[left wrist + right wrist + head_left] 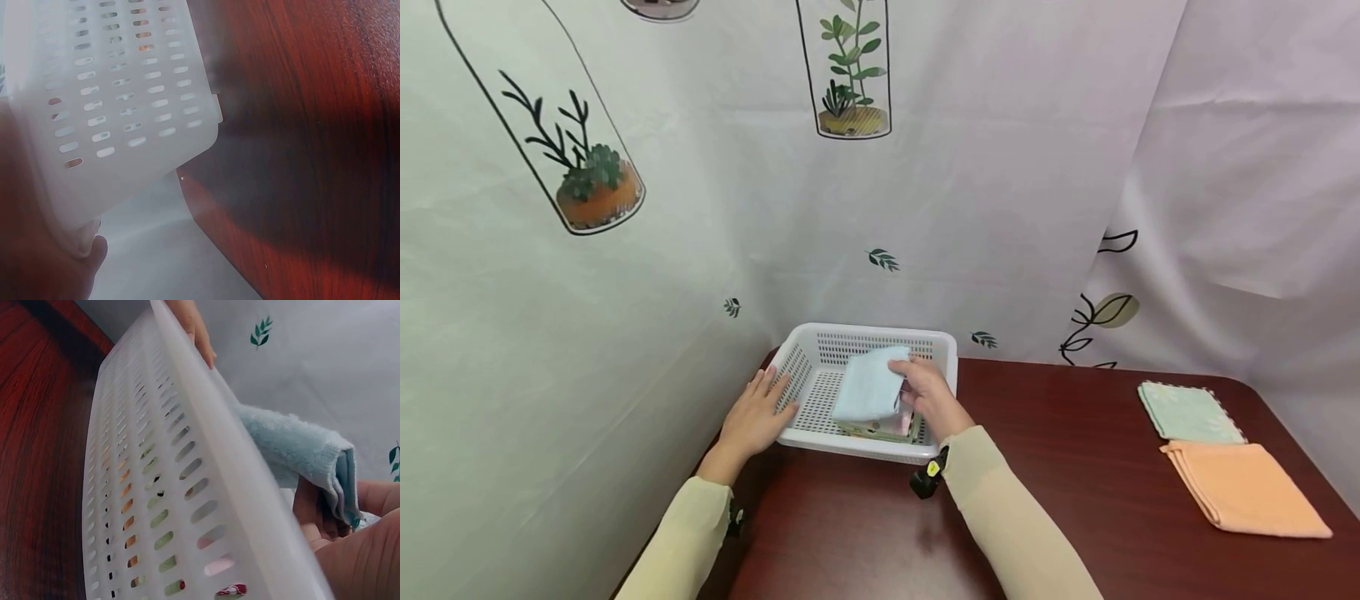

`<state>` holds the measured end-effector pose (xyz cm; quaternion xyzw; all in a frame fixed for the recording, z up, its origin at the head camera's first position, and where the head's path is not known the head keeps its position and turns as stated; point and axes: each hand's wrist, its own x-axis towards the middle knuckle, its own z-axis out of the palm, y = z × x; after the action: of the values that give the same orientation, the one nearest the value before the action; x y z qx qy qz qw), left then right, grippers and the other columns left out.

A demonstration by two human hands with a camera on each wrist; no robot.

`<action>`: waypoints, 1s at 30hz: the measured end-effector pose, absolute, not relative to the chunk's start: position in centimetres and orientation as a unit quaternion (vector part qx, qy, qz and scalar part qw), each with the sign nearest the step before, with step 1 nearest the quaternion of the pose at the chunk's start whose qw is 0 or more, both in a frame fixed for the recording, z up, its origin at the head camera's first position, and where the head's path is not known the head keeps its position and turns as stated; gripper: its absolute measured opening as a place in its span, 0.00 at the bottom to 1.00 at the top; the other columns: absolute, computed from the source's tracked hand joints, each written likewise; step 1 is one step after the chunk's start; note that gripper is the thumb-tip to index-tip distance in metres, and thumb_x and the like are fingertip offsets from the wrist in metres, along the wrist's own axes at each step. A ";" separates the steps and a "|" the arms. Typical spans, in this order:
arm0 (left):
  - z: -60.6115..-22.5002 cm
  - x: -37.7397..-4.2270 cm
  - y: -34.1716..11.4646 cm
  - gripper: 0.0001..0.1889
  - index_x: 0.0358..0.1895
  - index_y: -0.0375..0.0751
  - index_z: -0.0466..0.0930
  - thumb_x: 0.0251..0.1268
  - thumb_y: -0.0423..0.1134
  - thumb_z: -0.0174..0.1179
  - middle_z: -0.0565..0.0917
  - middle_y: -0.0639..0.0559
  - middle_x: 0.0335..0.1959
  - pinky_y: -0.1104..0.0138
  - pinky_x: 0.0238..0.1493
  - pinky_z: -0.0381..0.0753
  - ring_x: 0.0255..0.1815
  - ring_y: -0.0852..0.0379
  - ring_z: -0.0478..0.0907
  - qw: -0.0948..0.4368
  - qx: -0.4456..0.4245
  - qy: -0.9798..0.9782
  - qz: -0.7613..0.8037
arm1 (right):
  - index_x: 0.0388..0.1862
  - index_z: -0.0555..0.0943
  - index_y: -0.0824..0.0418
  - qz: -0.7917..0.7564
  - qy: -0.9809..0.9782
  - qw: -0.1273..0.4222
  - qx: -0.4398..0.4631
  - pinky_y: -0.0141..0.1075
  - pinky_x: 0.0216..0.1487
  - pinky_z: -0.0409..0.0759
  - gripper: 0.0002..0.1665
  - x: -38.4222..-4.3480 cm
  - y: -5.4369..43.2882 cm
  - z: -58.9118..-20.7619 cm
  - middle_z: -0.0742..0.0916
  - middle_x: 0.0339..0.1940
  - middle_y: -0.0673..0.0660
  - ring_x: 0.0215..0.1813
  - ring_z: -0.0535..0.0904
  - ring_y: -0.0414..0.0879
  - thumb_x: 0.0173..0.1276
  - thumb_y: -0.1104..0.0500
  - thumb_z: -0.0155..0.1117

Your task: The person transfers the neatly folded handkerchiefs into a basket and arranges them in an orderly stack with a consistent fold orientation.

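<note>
A folded light-blue towel (870, 385) is pinched at its right edge by my right hand (927, 392), thumb on top and fingers beneath. The right wrist view shows the folded layers of the towel (294, 447) between thumb and fingers, above the rim. Under it, inside the white plastic basket (842, 446), lie other folded cloths (891, 432), green and pink, partly hidden. My left hand (756, 417) rests on the basket's left rim with its fingers spread. In the left wrist view, the left hand (44, 250) touches the slotted basket's (125, 181) corner.
On the right of the dark red wooden table (1045, 450) lie a folded mint-green towel (1191, 412) and a folded orange towel (1247, 487), touching. A white printed curtain (1000, 208) hangs behind the table and along its left side.
</note>
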<state>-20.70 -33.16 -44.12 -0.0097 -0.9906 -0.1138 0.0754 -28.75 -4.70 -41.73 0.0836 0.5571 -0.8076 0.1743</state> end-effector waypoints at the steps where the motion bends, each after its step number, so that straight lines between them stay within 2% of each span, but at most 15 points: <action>1: -44.1 -20.7 -33.1 0.35 0.79 0.36 0.58 0.77 0.51 0.52 0.51 0.34 0.82 0.41 0.79 0.48 0.82 0.33 0.42 0.075 -0.009 -0.991 -0.114 | 0.61 0.78 0.68 -0.805 0.561 0.176 0.083 0.33 0.38 0.85 0.20 -28.8 -4.7 -41.8 0.88 0.49 0.60 0.39 0.86 0.42 0.71 0.67 0.63; 6: -44.0 -20.7 -33.1 0.35 0.78 0.35 0.59 0.77 0.51 0.51 0.51 0.33 0.81 0.42 0.79 0.48 0.82 0.33 0.43 0.076 -0.011 -0.990 -0.115 | 0.62 0.78 0.68 -0.792 0.576 0.183 0.085 0.37 0.45 0.86 0.20 -28.6 -4.7 -41.7 0.87 0.55 0.63 0.43 0.86 0.45 0.72 0.66 0.63; 9: -44.0 -20.7 -33.1 0.34 0.78 0.35 0.59 0.77 0.51 0.51 0.52 0.33 0.81 0.42 0.79 0.48 0.82 0.33 0.43 0.077 -0.013 -0.990 -0.115 | 0.63 0.78 0.68 -0.786 0.584 0.183 0.085 0.38 0.45 0.86 0.21 -28.6 -4.5 -41.6 0.86 0.57 0.64 0.44 0.86 0.46 0.72 0.66 0.62; 14: -44.0 -20.7 -33.0 0.34 0.78 0.36 0.59 0.77 0.51 0.52 0.52 0.33 0.81 0.41 0.79 0.48 0.82 0.32 0.44 0.076 -0.011 -0.990 -0.115 | 0.61 0.79 0.69 -0.769 0.609 0.172 0.090 0.34 0.39 0.84 0.21 -28.7 -4.1 -41.6 0.88 0.51 0.63 0.39 0.85 0.44 0.71 0.66 0.62; 17: -44.1 -20.7 -33.0 0.34 0.78 0.36 0.59 0.77 0.50 0.52 0.52 0.33 0.81 0.42 0.79 0.48 0.82 0.32 0.44 0.076 -0.010 -0.990 -0.115 | 0.60 0.80 0.68 -0.759 0.621 0.168 0.097 0.35 0.39 0.84 0.20 -28.7 -3.8 -41.6 0.88 0.49 0.62 0.39 0.84 0.44 0.70 0.65 0.63; 23: -44.1 -20.6 -33.0 0.34 0.78 0.36 0.59 0.77 0.50 0.51 0.51 0.33 0.81 0.42 0.79 0.48 0.82 0.32 0.44 0.074 -0.010 -0.991 -0.112 | 0.62 0.78 0.68 -0.736 0.650 0.165 0.089 0.40 0.48 0.83 0.22 -28.5 -3.2 -41.0 0.84 0.55 0.63 0.47 0.82 0.48 0.71 0.63 0.62; 30: -44.1 -20.7 -33.2 0.35 0.79 0.36 0.58 0.77 0.52 0.50 0.51 0.33 0.82 0.43 0.79 0.48 0.82 0.33 0.42 0.071 -0.010 -0.991 -0.111 | 0.71 0.71 0.67 -0.731 0.664 0.141 0.071 0.47 0.65 0.78 0.29 -28.0 -2.0 -39.0 0.79 0.65 0.67 0.65 0.77 0.59 0.73 0.61 0.59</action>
<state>-20.72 -33.20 -44.10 -0.0099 -0.9913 -0.1106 0.0712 -27.97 -1.96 -39.02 0.0709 0.6640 -0.7309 0.1408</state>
